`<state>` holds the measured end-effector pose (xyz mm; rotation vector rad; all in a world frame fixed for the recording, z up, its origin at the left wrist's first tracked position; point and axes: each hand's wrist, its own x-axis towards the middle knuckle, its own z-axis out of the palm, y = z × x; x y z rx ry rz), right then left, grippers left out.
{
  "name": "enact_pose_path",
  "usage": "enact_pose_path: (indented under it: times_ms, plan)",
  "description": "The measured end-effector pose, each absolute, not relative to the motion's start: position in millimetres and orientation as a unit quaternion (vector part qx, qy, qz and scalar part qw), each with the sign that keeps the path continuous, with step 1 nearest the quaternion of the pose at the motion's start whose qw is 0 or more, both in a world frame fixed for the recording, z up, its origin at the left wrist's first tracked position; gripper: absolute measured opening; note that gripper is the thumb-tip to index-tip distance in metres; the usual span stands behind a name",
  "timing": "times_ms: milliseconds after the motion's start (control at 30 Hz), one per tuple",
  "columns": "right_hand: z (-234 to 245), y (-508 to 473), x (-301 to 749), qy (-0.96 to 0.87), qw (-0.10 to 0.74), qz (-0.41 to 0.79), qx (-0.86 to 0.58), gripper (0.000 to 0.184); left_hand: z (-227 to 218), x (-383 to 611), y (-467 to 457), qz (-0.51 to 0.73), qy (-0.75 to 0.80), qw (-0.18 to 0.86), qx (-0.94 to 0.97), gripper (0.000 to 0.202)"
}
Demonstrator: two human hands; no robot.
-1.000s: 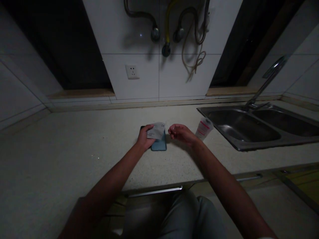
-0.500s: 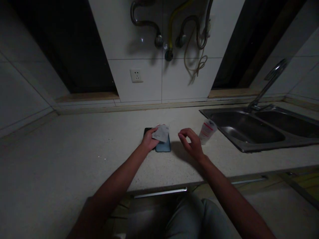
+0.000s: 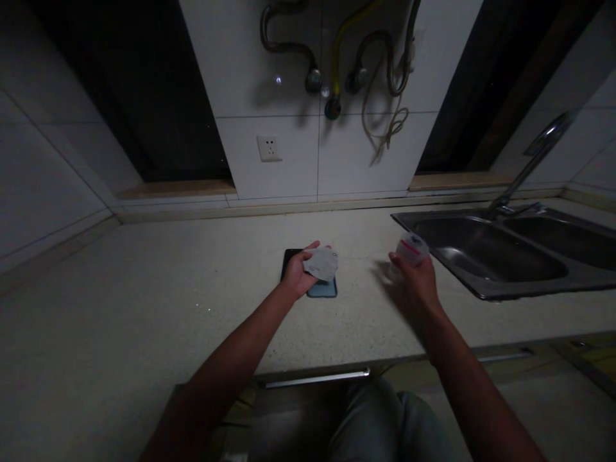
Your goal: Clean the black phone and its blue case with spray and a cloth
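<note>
My left hand (image 3: 298,274) is closed on a small, thin grey-white packet (image 3: 321,263) with faint print, the thumb lying on top of it. Beneath that hand, on the counter, lie a flat black phone-like object (image 3: 289,255) and a flat blue rectangle (image 3: 322,290), both partly covered. My right hand (image 3: 418,279) is wrapped round a clear plastic cup (image 3: 412,248) with a red mark near its rim. The hand hides most of the cup's lower part, so I cannot tell whether it still touches the counter.
The pale counter (image 3: 231,276) runs across the view. On the right is a steel double sink (image 3: 474,282) with a faucet (image 3: 536,151). A wall socket (image 3: 269,148), hoses (image 3: 337,51) and a tied cord (image 3: 391,131) are on the tiled wall. A drawer handle (image 3: 317,378) lies below the counter edge.
My right hand has moved right from beside the cup and closed round it. My left hand keeps the packet over the black and blue objects. The view has shifted slightly.
</note>
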<state>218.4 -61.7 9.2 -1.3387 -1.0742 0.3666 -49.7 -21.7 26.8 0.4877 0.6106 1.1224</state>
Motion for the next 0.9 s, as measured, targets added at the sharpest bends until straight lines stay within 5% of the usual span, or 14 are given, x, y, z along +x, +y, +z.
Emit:
enact_pose_path:
  times_ms: [167, 533, 900]
  plan:
    - [13.5, -55.2, 211.0, -0.378, 0.661, 0.271, -0.589, 0.043, 27.9, -47.5, -24.4, 0.509, 0.275, 0.786, 0.218, 0.058]
    - [15.0, -9.8, 189.0, -0.274, 0.644, 0.638, -0.320, 0.027, 28.1, -44.8, -23.7, 0.475, 0.250, 0.792, 0.291, 0.017]
    - [-5.6, -6.3, 173.3, -0.259, 0.600, 0.723, -0.223, 0.030, 25.2, -29.5, -41.2, 0.441, 0.426, 0.592, 0.524, 0.043]
